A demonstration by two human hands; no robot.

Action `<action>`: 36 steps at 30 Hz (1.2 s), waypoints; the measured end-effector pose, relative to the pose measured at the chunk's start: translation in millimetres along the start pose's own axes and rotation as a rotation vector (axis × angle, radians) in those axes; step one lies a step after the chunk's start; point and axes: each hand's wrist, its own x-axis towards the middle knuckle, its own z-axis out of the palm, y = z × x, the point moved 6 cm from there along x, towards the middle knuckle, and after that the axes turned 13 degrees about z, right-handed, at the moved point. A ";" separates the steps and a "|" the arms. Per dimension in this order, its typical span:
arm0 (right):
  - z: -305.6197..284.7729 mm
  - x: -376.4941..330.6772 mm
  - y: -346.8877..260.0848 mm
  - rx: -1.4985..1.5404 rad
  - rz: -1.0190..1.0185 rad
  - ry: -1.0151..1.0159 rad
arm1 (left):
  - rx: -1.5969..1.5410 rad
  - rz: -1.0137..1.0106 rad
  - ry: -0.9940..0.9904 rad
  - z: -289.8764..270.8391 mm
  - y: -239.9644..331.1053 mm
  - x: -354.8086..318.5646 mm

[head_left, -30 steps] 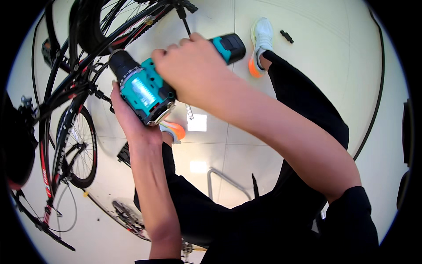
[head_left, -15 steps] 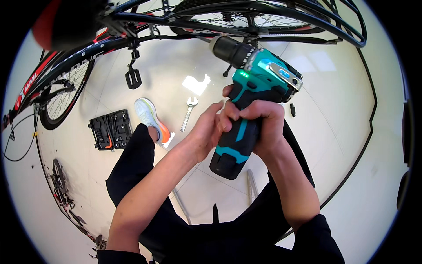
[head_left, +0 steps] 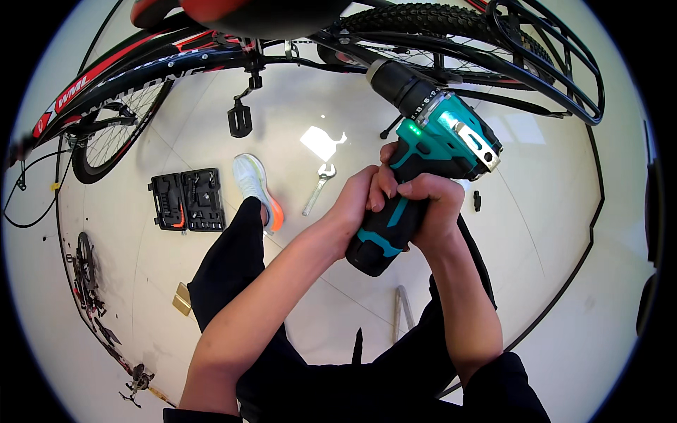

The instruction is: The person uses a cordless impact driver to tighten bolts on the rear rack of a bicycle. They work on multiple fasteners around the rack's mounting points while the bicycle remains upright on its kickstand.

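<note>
A teal and black cordless drill point(head_left: 451, 130) is held up in front of me, its chuck tilted toward the upper left and small green lights lit on its side. My right hand point(head_left: 438, 204) is closed around the grip, thumb across its back. From the left, my left hand point(head_left: 358, 201) is closed against the same grip, its fingers partly hidden by the handle and the right-hand fingers. Any bit in the chuck cannot be made out against the bicycle. Beyond the drill stands a black and red bicycle point(head_left: 166, 79) with a rear rack point(head_left: 557, 49).
On the tiled floor lie an adjustable wrench point(head_left: 319, 189), an open black tool case point(head_left: 203, 201) and a small black part point(head_left: 477, 201). A pedal point(head_left: 240, 121) hangs toward me. My shoe point(head_left: 254, 180) is beside the case. Gold-coloured boxes point(head_left: 182, 299) lie left of my leg.
My view has shifted, so the bicycle and floor items sit farther right. The drill shows slightly right of before, with both hands still on it. The gold-coloured boxes have come into view.
</note>
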 end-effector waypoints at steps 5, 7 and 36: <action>11.3 4.7 -6.4 -0.091 -0.075 0.004 | -0.033 0.069 -0.014 -5.6 9.6 3.1; 9.1 9.4 -5.0 -0.046 -0.065 0.003 | -0.023 0.070 -0.008 -8.1 13.2 5.9; 12.3 15.3 -8.7 -0.023 -0.056 0.032 | 0.091 0.058 0.035 -6.2 24.0 3.2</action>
